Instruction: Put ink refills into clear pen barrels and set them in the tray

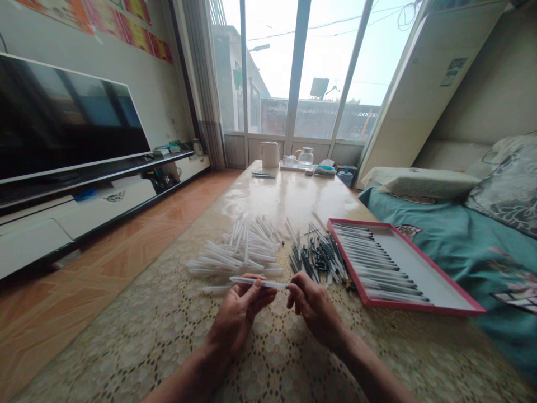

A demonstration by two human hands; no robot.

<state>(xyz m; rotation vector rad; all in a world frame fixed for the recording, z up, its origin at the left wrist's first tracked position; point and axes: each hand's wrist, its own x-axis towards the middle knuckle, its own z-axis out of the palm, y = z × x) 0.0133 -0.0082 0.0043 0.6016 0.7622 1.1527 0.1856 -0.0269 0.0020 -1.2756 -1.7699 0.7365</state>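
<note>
My left hand (235,316) pinches a pen (247,281) with a translucent white barrel between thumb and fingers, low over the table. The pen lies nearly level, its dark end pointing right. At that dark end, my right hand (312,305) has its fingers curled and closed; the exact contact is too small to see well. Just beyond my left hand is a loose pile of white pen barrels (237,252). Beyond my right hand lies a heap of black pen parts (316,254). To the right, a pink-rimmed box (423,307) holds a row of pens (377,260) with dark ends.
A patterned cover lies over the long table (268,358). At its far end stand a light jug (269,154), a glass pot (306,158) and a tissue pack (325,169). A sofa with a teal cover (432,224) runs along the right; a television (71,120) is left.
</note>
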